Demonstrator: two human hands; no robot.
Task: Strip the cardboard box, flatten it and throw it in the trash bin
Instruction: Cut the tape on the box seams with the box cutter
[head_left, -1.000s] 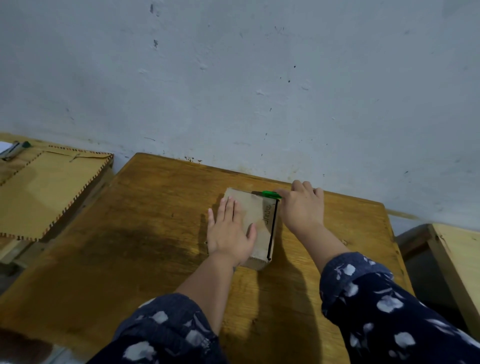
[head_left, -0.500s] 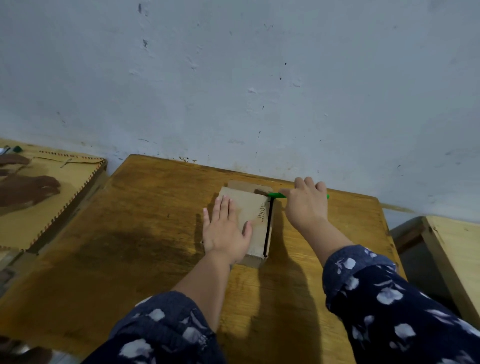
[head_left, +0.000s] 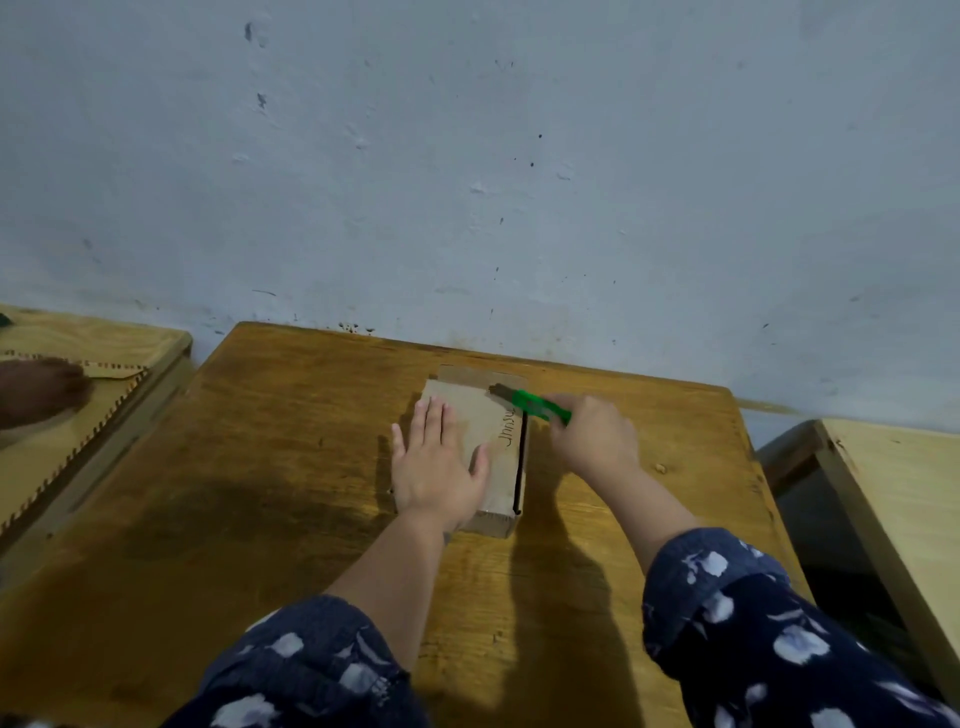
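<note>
While left hand (head_left: 439, 467) lies flat on cardboard box (head_left: 480, 452), right hand (head_left: 597, 439) grips green cutter (head_left: 540, 406) — blade at far edge.

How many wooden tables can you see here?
3: the middle table under the cardboard box, one at the left edge, one at the right edge. Others may lie outside the view.

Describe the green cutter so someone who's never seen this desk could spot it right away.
Start at the wooden desk against the pale wall and find the small cardboard box near its far edge, pinned flat by the left hand. The cutter sits at the box's far right corner, gripped by the right hand. It is the only bright green thing among browns.
</note>
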